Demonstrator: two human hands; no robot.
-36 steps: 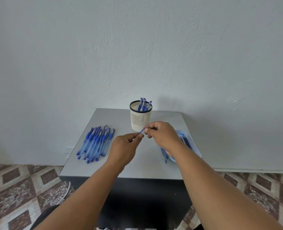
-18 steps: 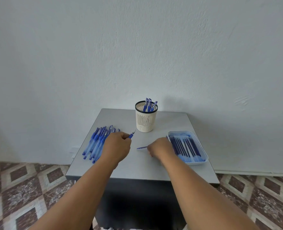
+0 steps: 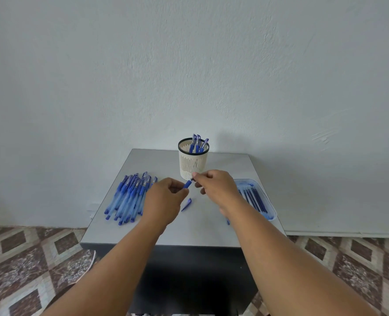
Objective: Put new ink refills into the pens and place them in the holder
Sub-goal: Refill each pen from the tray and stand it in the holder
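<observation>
My left hand (image 3: pixel 163 201) grips a blue pen (image 3: pixel 187 184), with its grip end sticking out toward the right. My right hand (image 3: pixel 214 185) pinches the tip of that pen just in front of the cream mesh holder (image 3: pixel 193 164). Three blue pens (image 3: pixel 197 143) stand in the holder. A small blue pen part (image 3: pixel 186 204) lies on the grey table (image 3: pixel 202 226) below my hands. A pile of several blue pens (image 3: pixel 129 197) lies at the left. A clear tray (image 3: pixel 260 197) of dark blue refills sits at the right, partly behind my right arm.
The small table stands against a white wall (image 3: pixel 189 65). Patterned floor tiles (image 3: pixel 29 258) lie to both sides. A blue piece (image 3: pixel 228 222) peeks out beside my right forearm near the tray.
Both hands lifted from the table and came together in front of the holder. The left hand brought a pen from the pile; the right hand left a small blue part on the table.
</observation>
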